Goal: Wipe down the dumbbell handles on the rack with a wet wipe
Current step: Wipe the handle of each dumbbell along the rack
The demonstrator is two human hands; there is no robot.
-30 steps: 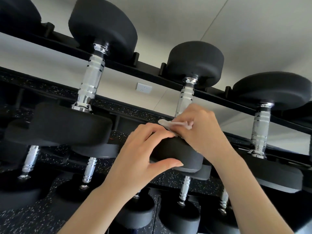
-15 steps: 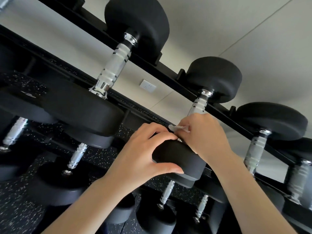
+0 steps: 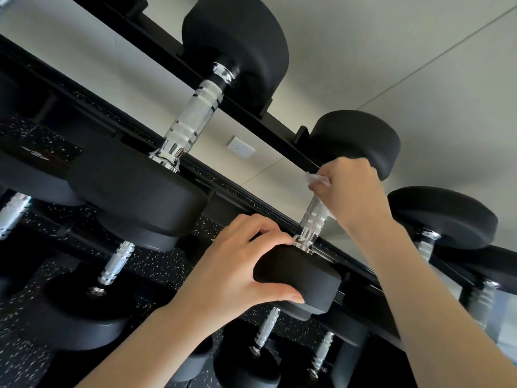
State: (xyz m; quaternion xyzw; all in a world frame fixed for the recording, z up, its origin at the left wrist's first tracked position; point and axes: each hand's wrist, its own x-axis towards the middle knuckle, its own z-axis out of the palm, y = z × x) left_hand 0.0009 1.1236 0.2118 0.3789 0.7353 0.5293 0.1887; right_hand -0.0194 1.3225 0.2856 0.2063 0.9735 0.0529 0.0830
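A black dumbbell lies across the top tier of the rack (image 3: pixel 251 119), its chrome knurled handle (image 3: pixel 313 217) bare along the lower half. My right hand (image 3: pixel 349 191) is wrapped round the upper end of that handle, close to the far head (image 3: pixel 361 135), with a crumpled white wet wipe (image 3: pixel 317 179) sticking out by the thumb. My left hand (image 3: pixel 240 270) grips the near head (image 3: pixel 302 278), fingers over its top edge and thumb beneath it.
A bigger dumbbell with a bare chrome handle (image 3: pixel 193 121) lies to the left on the same tier, and another (image 3: pixel 444 217) to the right. Several smaller dumbbells (image 3: pixel 117 264) fill the lower tiers. A white wall socket (image 3: pixel 240 148) shows behind the rack.
My right hand has slid with the wipe up the handle from its lower end towards the far head, baring the lower part. My left hand kept its grip on the near head. The view tilted.
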